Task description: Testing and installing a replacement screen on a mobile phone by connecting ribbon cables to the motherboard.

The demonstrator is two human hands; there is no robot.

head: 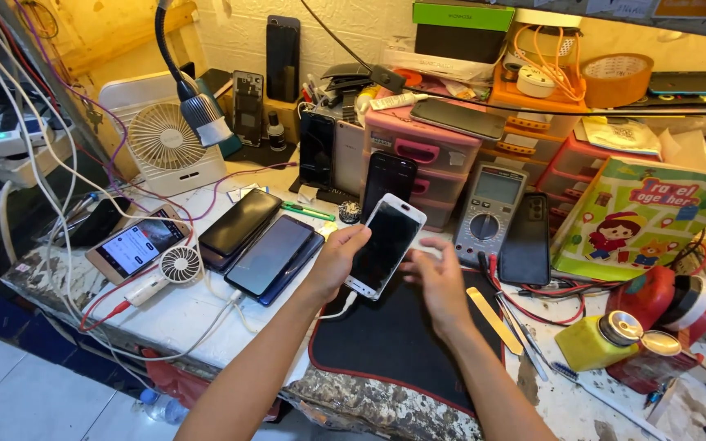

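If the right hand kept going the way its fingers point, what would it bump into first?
Probably the white-framed phone held by the left hand: the right hand points up-left toward the phone's right edge, though depth is hard to judge.

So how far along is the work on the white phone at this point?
Done so far: the white phone is off the bench and has a white cable plugged into its bottom end. In hand: the left hand holds its left edge, while the right hand hovers open by its right edge. Left: its screen is dark, and the spudger and tweezers lie untouched beside the black mat.
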